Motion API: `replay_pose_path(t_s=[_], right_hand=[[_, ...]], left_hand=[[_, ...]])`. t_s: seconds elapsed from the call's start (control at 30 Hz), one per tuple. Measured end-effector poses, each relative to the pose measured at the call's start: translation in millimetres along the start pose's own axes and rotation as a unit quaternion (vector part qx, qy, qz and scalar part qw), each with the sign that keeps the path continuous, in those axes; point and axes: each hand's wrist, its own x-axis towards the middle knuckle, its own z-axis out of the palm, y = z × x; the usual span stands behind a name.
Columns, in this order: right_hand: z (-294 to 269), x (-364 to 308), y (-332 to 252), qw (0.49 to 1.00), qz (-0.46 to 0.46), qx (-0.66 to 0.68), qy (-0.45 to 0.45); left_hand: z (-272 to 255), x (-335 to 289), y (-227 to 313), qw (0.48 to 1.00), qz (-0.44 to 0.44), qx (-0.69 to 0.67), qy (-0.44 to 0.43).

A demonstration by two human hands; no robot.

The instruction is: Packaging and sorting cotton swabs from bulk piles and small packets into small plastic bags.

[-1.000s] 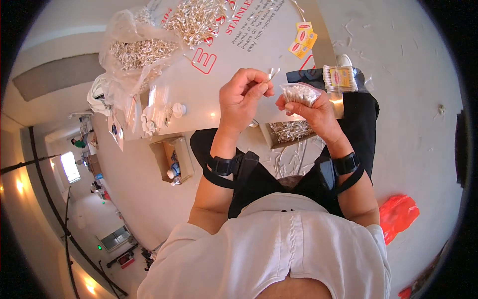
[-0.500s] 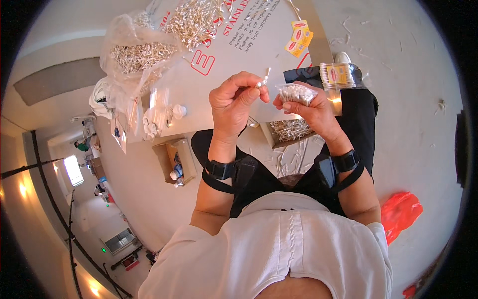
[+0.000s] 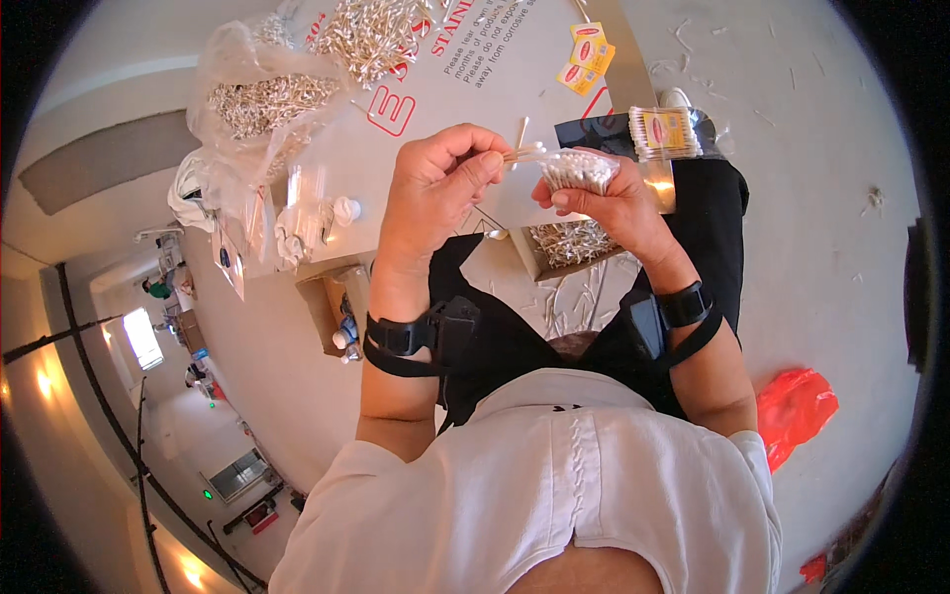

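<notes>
My left hand [image 3: 445,183] is closed in a pinch on a few cotton swabs [image 3: 526,151], which point right. Their white tips are close to the mouth of a clear packet of cotton swabs [image 3: 578,172]. My right hand [image 3: 618,203] is wrapped round that packet, and its packed white heads face up. Another swab [image 3: 521,133] stands out just above the pinched ones; whether my fingers hold it or it lies on the table I cannot tell. Below my hands, a cardboard box of loose swabs [image 3: 572,244] sits by the table edge.
On the table [image 3: 396,148] are a swab heap [image 3: 371,40], a big clear bag of swabs [image 3: 262,104] and yellow cards [image 3: 586,59]. A filled swab packet [image 3: 663,133] lies at the right. An open carton [image 3: 334,309] and a red plastic bag [image 3: 797,416] rest lower down; swabs litter the floor.
The swabs in my left hand have swung from roughly upright to pointing right at the packet. My left forearm has shifted left; my right hand keeps its hold on the packet.
</notes>
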Motion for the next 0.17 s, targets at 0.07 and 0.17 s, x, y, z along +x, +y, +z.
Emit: replay_pose_path(t_s=[0.07,0.17], right_hand=[[-3.3,0.4,0.9,1.000,0.014,-0.005,-0.020],[-5.6,-0.3,1.4,0.997,0.042,0.003,-0.064]], left_hand=[[-3.2,6.2,7.0,0.997,-0.023,0.061,-0.039],[-8.2,16.2,15.5,0.993,-0.046,0.069,-0.085]])
